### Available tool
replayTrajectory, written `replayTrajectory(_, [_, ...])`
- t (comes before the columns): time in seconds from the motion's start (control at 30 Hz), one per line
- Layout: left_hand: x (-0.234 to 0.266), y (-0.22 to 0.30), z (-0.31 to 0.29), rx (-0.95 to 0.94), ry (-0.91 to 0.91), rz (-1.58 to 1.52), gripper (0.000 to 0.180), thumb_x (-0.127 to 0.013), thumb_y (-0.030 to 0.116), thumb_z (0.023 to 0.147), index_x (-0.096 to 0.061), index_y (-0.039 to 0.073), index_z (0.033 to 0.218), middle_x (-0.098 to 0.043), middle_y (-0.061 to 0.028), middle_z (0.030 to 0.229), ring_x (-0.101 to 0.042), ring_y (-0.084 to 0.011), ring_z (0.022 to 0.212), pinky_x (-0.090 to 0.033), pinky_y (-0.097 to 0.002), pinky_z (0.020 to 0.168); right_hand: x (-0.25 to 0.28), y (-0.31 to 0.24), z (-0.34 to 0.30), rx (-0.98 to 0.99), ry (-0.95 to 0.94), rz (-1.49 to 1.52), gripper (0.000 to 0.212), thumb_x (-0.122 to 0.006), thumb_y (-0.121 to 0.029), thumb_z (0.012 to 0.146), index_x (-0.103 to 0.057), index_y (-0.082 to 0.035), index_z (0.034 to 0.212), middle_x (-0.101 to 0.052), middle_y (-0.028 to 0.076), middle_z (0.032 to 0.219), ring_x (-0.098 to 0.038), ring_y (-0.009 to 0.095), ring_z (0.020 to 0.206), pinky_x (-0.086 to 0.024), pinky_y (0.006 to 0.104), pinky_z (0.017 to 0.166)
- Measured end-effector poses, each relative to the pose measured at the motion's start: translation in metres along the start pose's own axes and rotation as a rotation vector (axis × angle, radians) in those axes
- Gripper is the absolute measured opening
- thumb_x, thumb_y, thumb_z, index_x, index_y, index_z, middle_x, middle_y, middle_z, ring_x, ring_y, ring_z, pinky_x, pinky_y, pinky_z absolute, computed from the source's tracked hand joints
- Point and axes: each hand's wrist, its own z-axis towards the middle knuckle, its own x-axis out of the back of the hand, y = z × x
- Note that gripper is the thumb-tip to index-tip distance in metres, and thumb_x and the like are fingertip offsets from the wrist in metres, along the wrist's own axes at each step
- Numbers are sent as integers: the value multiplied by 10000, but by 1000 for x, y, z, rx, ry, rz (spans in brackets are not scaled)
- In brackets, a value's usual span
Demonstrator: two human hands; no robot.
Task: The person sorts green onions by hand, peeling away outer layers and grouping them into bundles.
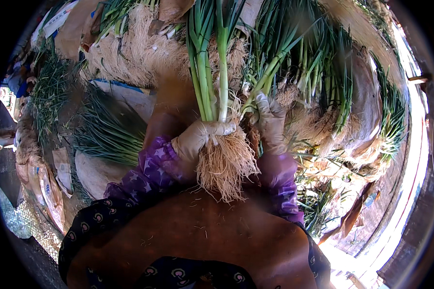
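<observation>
My left hand (pixel 197 139), in a pale glove, is closed round the base of a bunch of green onions (pixel 206 86). Their white stems and green leaves rise upright above the fist, and a thick tuft of stringy tan roots (pixel 226 168) hangs below it. Just to the right, my gloved right hand (pixel 271 120) has its fingers closed about the lower end of another green onion (pixel 265 81), which leans up and to the right. Purple star-patterned sleeves cover both my forearms.
A long heap of green onions with tan roots (pixel 135 53) lies along the far side, and more bunches (pixel 342 96) are piled at the right. Dark green leaves (pixel 111 130) spread at the left. Brown sheeting (pixel 193 231) covers my lap, dotted with root bits. Leaf scraps (pixel 318 202) lie at the right.
</observation>
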Motion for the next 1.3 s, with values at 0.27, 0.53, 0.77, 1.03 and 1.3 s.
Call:
replayTrajectory(0.27, [12,9,9,-117,143,378,451,-592,129,764,-494,-53,1165,-546,-38,946,-520,-124,860,-429,-271,791,66,-51,-50,-266,-827,-106,194,-580,-158,867,-611,25,920,-585,55,627,-495,102,444,-385,219,387])
replayTrajectory(0.53, [-2,12,3,-241,-20,580,424,-644,52,717,-476,6,1105,-547,-18,805,-531,-97,706,-438,-230,589,-12,-57,13,179,-687,-949,264,-582,-132,824,-610,-27,1065,-606,95,721,-567,165,583,-459,276,511])
replayTrajectory(0.77, [10,5,13,-330,0,664,381,-612,-23,725,-483,-3,1083,-534,-12,792,-526,-89,677,-449,-225,569,-6,-8,-15,12,-330,-342,243,-609,-156,784,-563,-13,975,-613,100,859,-584,164,648,-484,299,541])
replayTrajectory(1.03, [3,7,3,-314,80,507,355,-612,-22,738,-499,-14,1074,-579,-36,825,-563,-111,706,-464,-230,579,135,-1,-107,-335,-653,440,247,-601,-240,844,-577,-23,960,-617,93,691,-554,136,505,-445,263,439])
replayTrajectory(1.3, [9,1,-1,-172,45,508,343,-679,111,739,-552,12,1042,-552,-10,809,-527,-96,722,-428,-212,617,95,-7,-83,-224,-186,-413,505,-568,-322,879,-454,2,1250,-614,106,1047,-592,193,919,-454,302,806])
